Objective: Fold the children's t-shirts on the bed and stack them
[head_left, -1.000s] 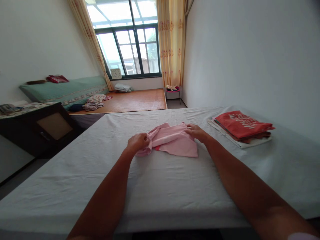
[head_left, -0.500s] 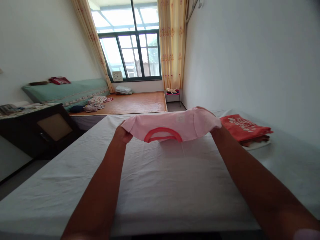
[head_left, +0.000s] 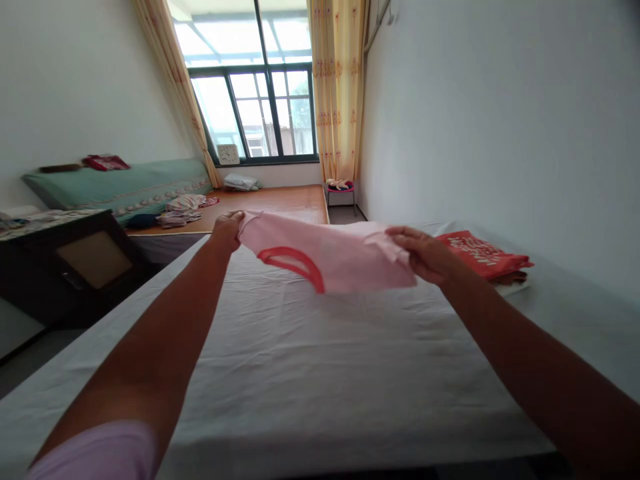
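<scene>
A pink T-shirt (head_left: 345,250) with a red neckband stretches between my two hands above the white-sheeted surface (head_left: 300,380). My left hand (head_left: 229,229) is closed on its left sleeve end. My right hand (head_left: 423,253) pinches the cloth on the right side, near the other sleeve. The neckband faces toward me and tilts down to the right, and the lower part of the shirt is out of sight behind. To the right of my right hand lies a pile of folded clothes, with a red garment (head_left: 480,255) bearing white lettering on top.
A dark cabinet (head_left: 75,273) stands at the left. Beyond it, a low bed with a brown mat (head_left: 280,203) holds crumpled clothes (head_left: 183,210). A small pink-edged stool (head_left: 341,190) stands below the curtain. A white wall (head_left: 500,120) bounds the right side.
My left hand has risen and moved left with its sleeve. My right hand has shifted slightly left and turned, so the shirt now slants and its neckband tilts. The view has swung slightly right.
</scene>
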### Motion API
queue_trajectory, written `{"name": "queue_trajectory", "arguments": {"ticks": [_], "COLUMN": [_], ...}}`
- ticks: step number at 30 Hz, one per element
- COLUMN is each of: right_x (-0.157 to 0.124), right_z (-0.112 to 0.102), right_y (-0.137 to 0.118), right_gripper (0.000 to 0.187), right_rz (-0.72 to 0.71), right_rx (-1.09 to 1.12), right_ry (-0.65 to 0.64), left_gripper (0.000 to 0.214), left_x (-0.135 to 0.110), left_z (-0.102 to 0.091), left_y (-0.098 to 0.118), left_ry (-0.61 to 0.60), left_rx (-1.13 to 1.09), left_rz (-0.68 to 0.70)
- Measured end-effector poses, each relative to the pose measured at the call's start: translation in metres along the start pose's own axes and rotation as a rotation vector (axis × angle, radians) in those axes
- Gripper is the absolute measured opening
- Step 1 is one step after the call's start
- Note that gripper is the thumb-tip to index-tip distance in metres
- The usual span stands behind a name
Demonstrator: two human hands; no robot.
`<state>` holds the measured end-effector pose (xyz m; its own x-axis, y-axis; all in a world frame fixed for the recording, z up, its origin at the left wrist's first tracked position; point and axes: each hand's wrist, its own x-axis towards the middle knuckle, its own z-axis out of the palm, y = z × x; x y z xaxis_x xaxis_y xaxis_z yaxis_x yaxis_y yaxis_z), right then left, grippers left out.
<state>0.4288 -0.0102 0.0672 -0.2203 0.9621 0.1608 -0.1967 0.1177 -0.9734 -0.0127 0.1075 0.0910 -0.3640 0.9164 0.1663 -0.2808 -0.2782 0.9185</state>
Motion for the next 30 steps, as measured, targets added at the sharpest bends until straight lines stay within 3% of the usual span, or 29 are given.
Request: {"name": "queue_trajectory", "arguments": {"ticks": [1,3,5,6,9,11,13,16,19,23,26,30], "right_x": [-0.016,-0.039,-0.045,-0.043,-0.022,-0.006,0.008,0.027,0.045,0.059,0.059,0.048], "right_z": [0.007,0.014,0.011,0.007,-0.009,-0.015,-0.017,-0.013,-0.012,-0.019,-0.026,-0.023], "right_y": [0.011,0.031,0.045,0.052,0.071,0.085,0.1,0.116,0.123,0.124,0.117,0.085], "right_gripper": [0.033,0.039,0.037,0.035,0.024,0.032,0.045,0.049,0.039,0.031,0.029,0.02], "right_rz": [0.138,0.277,0.279,0.234,-0.003,-0.18,-0.28,-0.32,-0.311,-0.25,-0.263,-0.362], "right_rx": [-0.098,-0.27,-0.42,-0.499,-0.797,-1.004,-1.171,-1.379,-1.528,-1.501,-1.235,-0.81], "right_ry": [-0.155,-0.367,-0.463,-0.467,-0.416,-0.428,-0.473,-0.522,-0.508,-0.33,-0.138,-0.022], "left_gripper": [0.009,0.01,0.011,0.013,0.02,0.022,0.025,0.05,0.038,0.017,0.015,0.015], "left_x": [-0.002,-0.011,-0.027,-0.038,-0.092,-0.14,-0.189,-0.246,-0.268,-0.26,-0.245,-0.225], "left_z": [-0.015,-0.043,-0.063,-0.068,-0.066,-0.055,-0.042,-0.025,-0.012,-0.004,-0.004,-0.007], "left_y": [-0.006,-0.017,-0.025,-0.028,-0.033,-0.034,-0.036,-0.049,-0.07,-0.086,-0.08,-0.047], "left_ry": [0.049,0.137,0.124,0.061,-0.315,-0.66,-0.941,-1.155,-1.114,-1.026,-0.881,-0.595], "left_rx": [0.092,0.278,0.416,0.468,0.71,0.804,0.864,1.063,1.339,1.537,1.462,1.081], "left_rz": [0.014,0.043,0.076,0.093,0.13,0.105,0.164,0.316,0.469,0.525,0.4,0.316]}}
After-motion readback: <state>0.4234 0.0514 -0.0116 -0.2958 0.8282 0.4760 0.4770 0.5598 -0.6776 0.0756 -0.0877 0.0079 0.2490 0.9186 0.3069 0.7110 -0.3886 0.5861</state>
